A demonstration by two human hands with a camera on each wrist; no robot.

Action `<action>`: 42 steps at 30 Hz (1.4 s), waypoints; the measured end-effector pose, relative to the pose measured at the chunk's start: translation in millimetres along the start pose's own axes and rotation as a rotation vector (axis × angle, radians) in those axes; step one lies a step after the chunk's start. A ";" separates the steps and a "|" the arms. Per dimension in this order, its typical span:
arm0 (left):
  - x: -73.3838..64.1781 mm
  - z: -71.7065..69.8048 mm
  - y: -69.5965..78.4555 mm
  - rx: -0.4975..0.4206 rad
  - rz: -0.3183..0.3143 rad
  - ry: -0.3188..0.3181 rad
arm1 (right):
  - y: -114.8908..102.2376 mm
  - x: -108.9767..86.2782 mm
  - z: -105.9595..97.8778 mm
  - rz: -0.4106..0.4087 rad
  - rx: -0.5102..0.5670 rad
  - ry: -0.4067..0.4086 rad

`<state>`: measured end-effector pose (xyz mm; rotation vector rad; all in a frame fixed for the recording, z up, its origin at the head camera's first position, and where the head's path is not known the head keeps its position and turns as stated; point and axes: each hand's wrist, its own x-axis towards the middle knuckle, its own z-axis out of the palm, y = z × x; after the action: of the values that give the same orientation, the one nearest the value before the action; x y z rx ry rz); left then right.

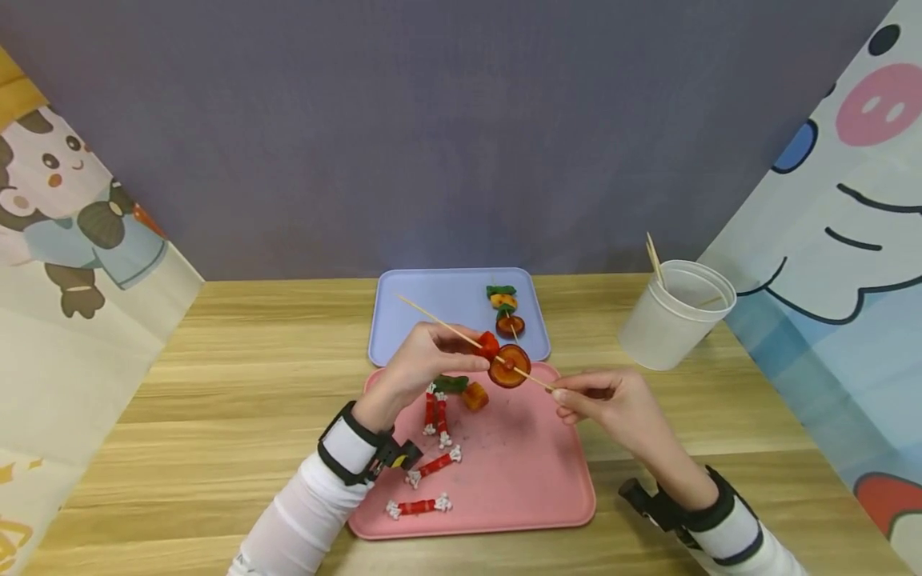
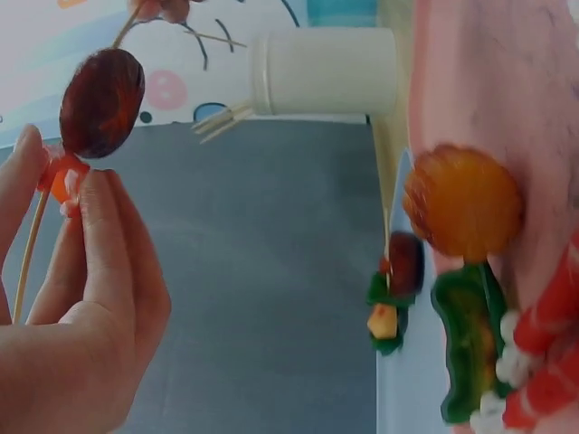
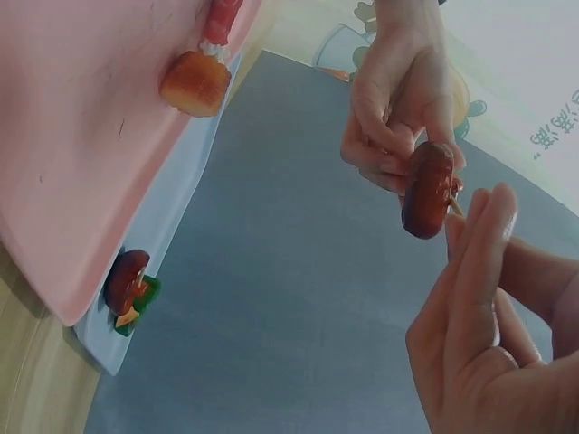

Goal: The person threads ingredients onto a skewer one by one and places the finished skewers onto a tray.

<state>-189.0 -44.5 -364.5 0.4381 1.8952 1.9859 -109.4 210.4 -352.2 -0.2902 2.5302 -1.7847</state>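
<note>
Over the pink tray (image 1: pixel 526 480) a bamboo skewer (image 1: pixel 438 321) slants between both hands, its bare end pointing up and left. My left hand (image 1: pixel 423 362) pinches a small red piece (image 1: pixel 487 345) threaded on it. Right beside that piece sits a round, glossy brown mushroom-like piece (image 1: pixel 509 376), pierced through its middle. The fingertips of my right hand (image 1: pixel 619 404) pinch the skewer's other end, past the brown piece. In the left wrist view, thumb and fingers of the left hand (image 2: pixel 99 298) close around the red piece (image 2: pixel 65 176).
On the pink tray lie a green pepper-like piece (image 1: pixel 450 385), a golden chunk (image 1: pixel 475 396) and several red-and-white pieces (image 1: pixel 419 506). Behind it, a blue tray (image 1: pixel 432 292) bears a loaded skewer (image 1: pixel 506 301). A white bucket (image 1: pixel 659 328) with skewers stands at right, near the wall.
</note>
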 end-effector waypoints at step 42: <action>8.0 31.1 -34.7 1.089 -0.097 -0.084 | 47.3 -3.2 -57.3 0.125 -0.101 0.214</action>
<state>-180.2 -12.0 -397.8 0.6457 2.7163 0.6905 -120.1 279.6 -377.3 0.0592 2.7169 -1.7301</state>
